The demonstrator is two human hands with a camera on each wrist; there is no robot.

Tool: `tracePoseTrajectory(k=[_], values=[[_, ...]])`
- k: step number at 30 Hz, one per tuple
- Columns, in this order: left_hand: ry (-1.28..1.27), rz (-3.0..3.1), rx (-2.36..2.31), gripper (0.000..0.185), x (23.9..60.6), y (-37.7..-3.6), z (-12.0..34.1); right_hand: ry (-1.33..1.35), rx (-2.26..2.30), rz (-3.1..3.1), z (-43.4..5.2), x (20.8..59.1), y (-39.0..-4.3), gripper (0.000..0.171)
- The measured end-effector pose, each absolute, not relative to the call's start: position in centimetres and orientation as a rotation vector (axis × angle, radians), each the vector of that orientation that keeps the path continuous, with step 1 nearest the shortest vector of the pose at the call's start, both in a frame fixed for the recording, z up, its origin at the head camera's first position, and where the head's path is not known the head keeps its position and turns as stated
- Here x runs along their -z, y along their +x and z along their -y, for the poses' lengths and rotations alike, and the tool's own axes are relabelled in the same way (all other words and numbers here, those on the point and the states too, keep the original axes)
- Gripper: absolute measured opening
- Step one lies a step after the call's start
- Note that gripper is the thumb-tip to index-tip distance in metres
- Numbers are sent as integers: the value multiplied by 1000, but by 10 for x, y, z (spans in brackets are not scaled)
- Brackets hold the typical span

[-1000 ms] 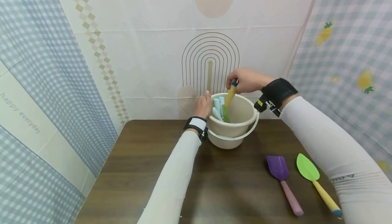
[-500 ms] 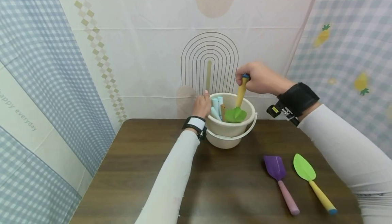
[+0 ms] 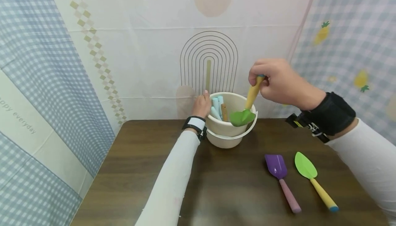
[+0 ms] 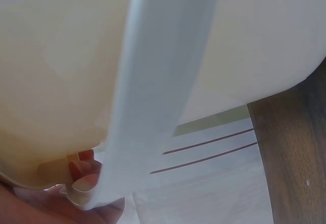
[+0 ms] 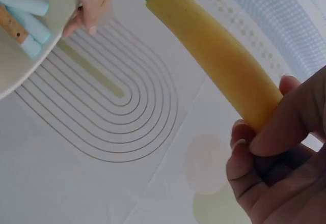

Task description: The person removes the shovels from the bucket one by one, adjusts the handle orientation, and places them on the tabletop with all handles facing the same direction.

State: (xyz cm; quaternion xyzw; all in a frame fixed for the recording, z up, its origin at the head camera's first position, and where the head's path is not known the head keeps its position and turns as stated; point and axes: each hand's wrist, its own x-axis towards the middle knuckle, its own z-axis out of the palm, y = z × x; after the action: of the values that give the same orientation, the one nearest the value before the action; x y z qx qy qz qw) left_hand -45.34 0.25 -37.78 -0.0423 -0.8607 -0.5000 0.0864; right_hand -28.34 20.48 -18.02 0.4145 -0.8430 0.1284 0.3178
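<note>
Bucket (image 3: 229, 130) (one), three shovels (image 3: 244, 116), two hands (image 3: 278, 80)

A dark wooden tabletop (image 3: 235, 198) fills the lower frame; a cream arch-printed cloth (image 3: 154, 54) hangs behind, gingham cloths (image 3: 31, 47) at both sides.
</note>
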Motion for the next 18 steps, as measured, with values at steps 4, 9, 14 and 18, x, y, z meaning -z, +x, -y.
tracePoseTrajectory(k=[4,9,14,18], values=[[-130,2560,1494,60,380,-456,-2,1142,-351,2209,-207,189,-268,43],[-131,2551,1494,59,381,-458,-1,1199,-378,2231,-210,212,-254,45],[-131,2534,1507,59,380,-457,0,1224,-456,2284,-215,245,-242,42],[-145,2551,1505,60,378,-456,-2,1202,-484,2382,-220,272,-231,38]])
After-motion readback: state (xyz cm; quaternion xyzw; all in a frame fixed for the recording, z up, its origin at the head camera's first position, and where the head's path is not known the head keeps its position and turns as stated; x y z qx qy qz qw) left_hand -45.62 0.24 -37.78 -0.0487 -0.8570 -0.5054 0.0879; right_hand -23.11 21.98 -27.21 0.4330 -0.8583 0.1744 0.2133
